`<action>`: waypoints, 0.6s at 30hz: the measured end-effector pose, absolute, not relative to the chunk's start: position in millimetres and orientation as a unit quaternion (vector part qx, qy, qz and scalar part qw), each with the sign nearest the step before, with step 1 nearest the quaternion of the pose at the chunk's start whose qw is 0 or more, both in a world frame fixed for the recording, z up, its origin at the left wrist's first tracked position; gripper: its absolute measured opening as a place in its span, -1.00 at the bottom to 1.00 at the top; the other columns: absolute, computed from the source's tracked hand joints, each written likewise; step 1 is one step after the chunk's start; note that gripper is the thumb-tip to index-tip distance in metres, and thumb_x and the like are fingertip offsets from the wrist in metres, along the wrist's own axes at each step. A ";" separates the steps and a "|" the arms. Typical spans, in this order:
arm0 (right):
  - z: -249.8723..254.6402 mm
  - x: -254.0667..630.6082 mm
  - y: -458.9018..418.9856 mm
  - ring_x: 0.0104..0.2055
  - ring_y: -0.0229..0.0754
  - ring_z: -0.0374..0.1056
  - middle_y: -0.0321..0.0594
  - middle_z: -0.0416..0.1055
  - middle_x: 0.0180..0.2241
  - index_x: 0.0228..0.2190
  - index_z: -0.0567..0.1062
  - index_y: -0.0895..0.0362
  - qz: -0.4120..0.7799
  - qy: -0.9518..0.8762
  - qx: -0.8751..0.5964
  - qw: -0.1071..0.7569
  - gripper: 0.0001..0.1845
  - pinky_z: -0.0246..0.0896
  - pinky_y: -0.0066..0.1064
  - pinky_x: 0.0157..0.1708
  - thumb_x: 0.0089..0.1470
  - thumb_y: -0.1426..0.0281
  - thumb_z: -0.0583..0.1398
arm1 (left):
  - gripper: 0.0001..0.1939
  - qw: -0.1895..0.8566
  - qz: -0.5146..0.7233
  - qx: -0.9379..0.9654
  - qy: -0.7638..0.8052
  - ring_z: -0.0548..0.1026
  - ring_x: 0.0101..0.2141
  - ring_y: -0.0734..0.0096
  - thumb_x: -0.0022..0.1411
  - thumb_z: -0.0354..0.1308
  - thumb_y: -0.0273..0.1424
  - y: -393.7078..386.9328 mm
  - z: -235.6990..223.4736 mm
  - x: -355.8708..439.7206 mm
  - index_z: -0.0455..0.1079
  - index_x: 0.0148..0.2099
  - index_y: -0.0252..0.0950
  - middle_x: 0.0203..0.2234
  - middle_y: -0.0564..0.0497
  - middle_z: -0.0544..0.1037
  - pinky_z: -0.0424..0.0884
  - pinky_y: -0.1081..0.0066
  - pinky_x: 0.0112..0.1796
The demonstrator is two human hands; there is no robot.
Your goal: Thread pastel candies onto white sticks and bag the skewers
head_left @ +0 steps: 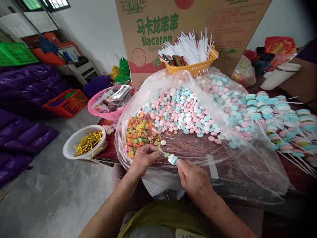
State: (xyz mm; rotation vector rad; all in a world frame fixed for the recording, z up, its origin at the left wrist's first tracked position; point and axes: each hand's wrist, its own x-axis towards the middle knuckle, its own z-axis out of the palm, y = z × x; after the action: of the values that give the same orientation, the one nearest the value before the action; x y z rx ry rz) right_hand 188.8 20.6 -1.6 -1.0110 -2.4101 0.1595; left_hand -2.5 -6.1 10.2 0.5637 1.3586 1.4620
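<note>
Reaching forward in the head view, from the lower edge up toward the middle, with both bare forearms slanting inward. Bending the left hand [146,158] at the wrist, back upward and fingers pointing right, to pinch the near end of a white stick [161,151] between thumb and forefinger. Angling the right hand [195,177] up and to the left, knuckles bent, to pinch with thumb and forefinger at a blue piece [174,160]. Carrying on the stick, between both sets of fingertips, a green ring [166,154], then a white piece [170,158] touching the blue one. Holding all this above the near part of a clear plastic sheet [188,150], just beside a heap of coloured rings [140,132]. Lying beyond, on the same sheet, a heap of pink, white and blue pieces [179,107]. Standing to the left, a tub of gold ties [105,145] and a pink basket [109,114] of packets. Set before a cardboard box [146,36], a yellow basket [193,68] of white sticks. Spread at far right, loaded skewers [284,127].
</note>
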 end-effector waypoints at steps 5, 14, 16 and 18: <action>5.8 189.7 22.7 -0.58 -0.25 0.22 -0.27 0.30 -0.59 -0.51 0.39 0.14 0.043 -0.895 -0.367 0.250 -0.72 -0.13 -0.41 -0.57 0.12 0.52 -0.04 | -0.75 0.488 0.633 0.248 0.547 0.49 -0.55 0.48 -0.22 0.42 -0.43 -3.7 13.1 1.7 0.44 -0.46 -0.35 -0.59 0.06 0.55 0.41 0.48 -0.45; 2.0 198.3 28.6 -0.54 -0.28 0.24 -0.30 0.32 -0.56 -0.48 0.39 0.12 0.089 -0.891 -0.376 0.238 -0.76 -0.11 -0.43 -0.54 0.14 0.50 -0.02 | -0.71 0.600 0.620 0.152 0.482 0.47 -0.61 0.47 -0.25 0.44 -0.43 9.4 10.1 -4.1 0.48 -0.40 -0.41 -0.65 0.02 0.52 0.43 0.44 -0.51; -1.4 198.5 29.9 -0.52 -0.28 0.25 -0.28 0.34 -0.54 -0.45 0.40 0.12 0.092 -0.892 -0.372 0.237 -0.76 -0.10 -0.43 -0.54 0.14 0.50 -0.02 | -0.72 0.604 0.611 0.159 0.487 0.46 -0.62 0.48 -0.24 0.44 -0.45 10.4 9.3 -2.6 0.48 -0.41 -0.41 -0.66 0.03 0.51 0.43 0.45 -0.52; -3.8 197.6 30.7 -0.51 -0.26 0.26 -0.26 0.35 -0.53 -0.44 0.42 0.13 0.096 -0.886 -0.379 0.250 -0.75 -0.08 -0.43 -0.53 0.14 0.51 -0.03 | -0.72 0.600 0.621 0.149 0.482 0.45 -0.62 0.50 -0.26 0.45 -0.45 11.1 8.7 -0.6 0.47 -0.42 -0.39 -0.66 0.06 0.50 0.42 0.46 -0.54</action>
State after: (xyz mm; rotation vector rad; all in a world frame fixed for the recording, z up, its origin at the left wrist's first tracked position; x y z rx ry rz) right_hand 197.6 30.7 -3.8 -1.0327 -2.4121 0.2608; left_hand -0.6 11.1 8.7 0.3451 1.1177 1.4386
